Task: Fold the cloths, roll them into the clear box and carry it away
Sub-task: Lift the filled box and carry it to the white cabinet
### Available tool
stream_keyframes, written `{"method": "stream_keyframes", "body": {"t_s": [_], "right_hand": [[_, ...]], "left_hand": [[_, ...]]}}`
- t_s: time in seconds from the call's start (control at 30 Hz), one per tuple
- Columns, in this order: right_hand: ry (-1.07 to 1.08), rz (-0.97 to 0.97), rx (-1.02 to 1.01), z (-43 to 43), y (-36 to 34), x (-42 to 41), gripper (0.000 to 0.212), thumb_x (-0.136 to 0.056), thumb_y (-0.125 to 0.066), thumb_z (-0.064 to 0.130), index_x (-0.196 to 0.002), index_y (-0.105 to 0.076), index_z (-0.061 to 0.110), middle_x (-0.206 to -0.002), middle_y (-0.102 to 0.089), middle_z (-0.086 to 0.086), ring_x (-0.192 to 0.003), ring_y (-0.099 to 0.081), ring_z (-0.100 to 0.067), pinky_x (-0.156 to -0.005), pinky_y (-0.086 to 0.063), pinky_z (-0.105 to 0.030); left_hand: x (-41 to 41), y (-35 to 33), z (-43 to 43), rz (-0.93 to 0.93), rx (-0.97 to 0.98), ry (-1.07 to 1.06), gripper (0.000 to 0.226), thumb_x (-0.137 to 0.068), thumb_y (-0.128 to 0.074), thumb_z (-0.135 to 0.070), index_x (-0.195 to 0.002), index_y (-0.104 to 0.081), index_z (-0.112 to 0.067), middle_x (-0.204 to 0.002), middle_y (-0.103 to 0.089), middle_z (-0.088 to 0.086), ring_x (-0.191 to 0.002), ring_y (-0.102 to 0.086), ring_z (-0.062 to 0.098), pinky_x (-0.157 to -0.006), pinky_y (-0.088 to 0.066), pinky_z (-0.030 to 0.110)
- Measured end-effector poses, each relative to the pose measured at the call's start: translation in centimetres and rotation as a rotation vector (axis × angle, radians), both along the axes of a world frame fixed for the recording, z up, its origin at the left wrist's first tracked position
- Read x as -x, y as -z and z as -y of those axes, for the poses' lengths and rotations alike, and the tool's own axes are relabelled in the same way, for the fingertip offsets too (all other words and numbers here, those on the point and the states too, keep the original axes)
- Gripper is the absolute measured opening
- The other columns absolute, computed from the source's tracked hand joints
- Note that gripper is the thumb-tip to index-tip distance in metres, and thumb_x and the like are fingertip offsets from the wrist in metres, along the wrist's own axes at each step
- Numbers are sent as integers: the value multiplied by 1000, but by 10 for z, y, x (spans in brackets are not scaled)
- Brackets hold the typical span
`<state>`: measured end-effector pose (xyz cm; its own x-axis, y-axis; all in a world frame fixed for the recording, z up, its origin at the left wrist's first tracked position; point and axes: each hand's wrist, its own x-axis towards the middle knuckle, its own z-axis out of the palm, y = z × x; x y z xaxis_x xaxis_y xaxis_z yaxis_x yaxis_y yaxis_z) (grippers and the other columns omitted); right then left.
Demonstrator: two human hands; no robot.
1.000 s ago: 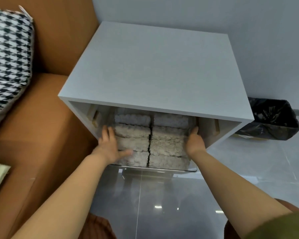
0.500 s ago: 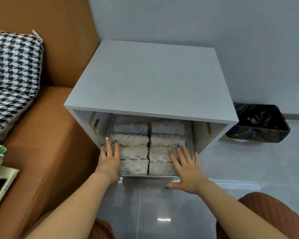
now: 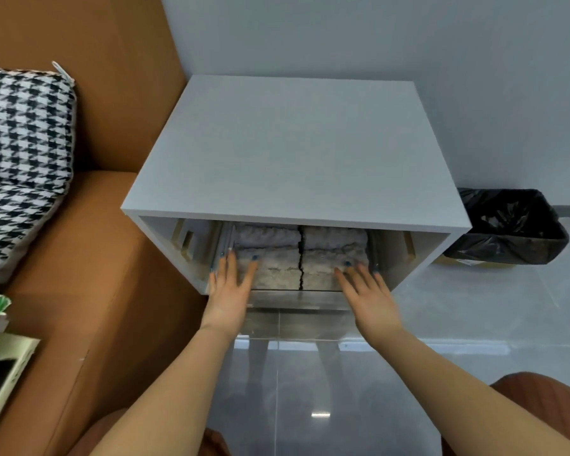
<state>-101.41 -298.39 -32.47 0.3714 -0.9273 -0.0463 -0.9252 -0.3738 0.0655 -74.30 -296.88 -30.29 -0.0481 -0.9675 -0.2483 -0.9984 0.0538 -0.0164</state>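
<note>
Here the clear box [image 3: 297, 301] sits inside the open front of a grey side cabinet [image 3: 293, 153], with only its front wall near the cabinet's opening. The rolled cloths [image 3: 270, 258] fill it in two side-by-side stacks, pale and fluffy, with a dark gap running down between the stacks. Both hands are laid against the box's front wall. The left hand [image 3: 229, 291] covers the box's left part, its fingers straight and slightly spread, with the tips up in front of the left stack. The right hand [image 3: 367, 294] mirrors it on the right part, fingers also straight and fanned, tips in front of the right stack. Neither hand curls round anything; the palms and fingers lie flat on the clear wall, and the middle of the box shows bare between them. The cabinet stands against a pale wall, on a glossy grey floor [image 3: 310, 406]. Just to its left is a brown sofa [image 3: 79, 258] with a black-and-white checked cushion [image 3: 20, 166] on it, and some books [image 3: 0, 357] lie at the sofa's near edge. To the cabinet's right, a bin [image 3: 507, 225] lined with a black bag stands by the wall.
</note>
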Motion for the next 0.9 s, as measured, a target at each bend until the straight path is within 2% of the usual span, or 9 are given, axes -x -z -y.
{"method": "stream_keyframes", "body": {"t_s": [0.2,0.27,0.33,0.4,0.47,0.53,0.67,0.77,0.9], "right_hand": [[63,-30,-24,3,0,-10,94,-30,-77,-12,-122,-61,4,-119,-61,-23,-114,-56,-46,-92,-44,-59],[66,-33,-43,2,-1,-10,78,-36,-75,-12,-111,-64,5,-107,-64,-21,-103,-61,-44,-89,-48,-55],[81,-36,-95,0,-8,-10,60,-49,-71,-11,-105,-63,8,-98,-67,-16,-90,-63,-38,-78,-52,-46],[105,19,-111,3,-15,-12,55,-65,-62,-7,-117,-57,11,-111,-64,-13,-100,-60,-35,-82,-47,-41],[119,44,-120,9,-22,-15,56,-75,-55,-3,-128,-48,14,-125,-57,-10,-114,-53,-32,-91,-39,-38],[121,17,-135,16,-27,-18,58,-78,-54,-1,-133,-42,16,-131,-53,-9,-119,-48,-30,-94,-35,-36],[158,-35,-210,24,-27,-20,68,-80,-57,1,-141,-32,15,-138,-45,-12,-126,-41,-31,-100,-33,-37],[179,-43,-239,33,-27,-23,75,-77,-61,0,-144,-29,15,-140,-43,-13,-129,-37,-33,-102,-31,-38],[170,-64,-223,33,-22,-23,73,-79,-59,2,-144,-27,15,-140,-42,-14,-128,-38,-33,-102,-31,-39]], "left_hand": [[-3,1,8,43,42,50,107,-76,-51,18,-150,13,-27,-155,17,21,-143,15,38,-111,11,49],[-4,4,7,54,56,52,94,-78,-54,13,-152,-6,-20,-156,-2,22,-145,1,37,-114,8,50],[-5,5,6,42,88,52,71,-78,-57,9,-142,-33,-12,-144,-37,17,-138,-29,34,-117,0,49],[-7,6,9,10,148,27,55,-77,-58,10,-129,-50,-7,-126,-55,13,-121,-49,32,-118,-14,48],[-10,5,14,-40,248,-17,41,-77,-60,8,-117,-58,-5,-115,-61,14,-110,-55,34,-113,-30,46],[-9,1,17,-73,247,-39,38,-80,-61,5,-116,-59,-6,-115,-60,13,-109,-55,32,-106,-39,42],[-4,-2,13,-179,143,-30,57,-78,-52,16,-130,-49,-7,-128,-51,12,-116,-46,29,-89,-45,35],[-11,-1,12,-237,131,-18,75,-77,-50,21,-143,-38,-13,-143,-36,13,-132,-33,31,-104,-38,36],[-14,4,10,-202,42,9,95,-78,-48,18,-152,-4,-21,-156,-3,12,-145,-4,33,-116,-20,38]]}}
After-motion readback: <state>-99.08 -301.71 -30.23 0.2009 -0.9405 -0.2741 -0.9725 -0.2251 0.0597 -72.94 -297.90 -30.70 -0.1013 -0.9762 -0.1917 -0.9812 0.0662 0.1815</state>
